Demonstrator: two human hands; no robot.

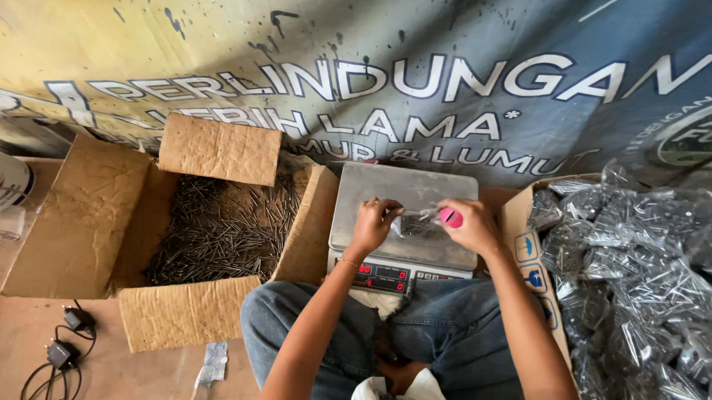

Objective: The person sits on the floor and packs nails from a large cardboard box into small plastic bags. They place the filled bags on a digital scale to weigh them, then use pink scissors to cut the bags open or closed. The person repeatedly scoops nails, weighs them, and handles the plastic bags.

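Bag (416, 221) of nails sits over the scale (404, 200), left hand (373, 221) pinching its mouth, right hand (468, 225) clamped on a pink tool (450, 218); sealing well likely needs the film taut and flat, both grips steady.

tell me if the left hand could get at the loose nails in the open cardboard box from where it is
Probably yes. The left hand is over the scale, helping hold a small clear bag, and the box of nails stands open right beside the scale on that side. Only a low flap lies between, though the hand is occupied.
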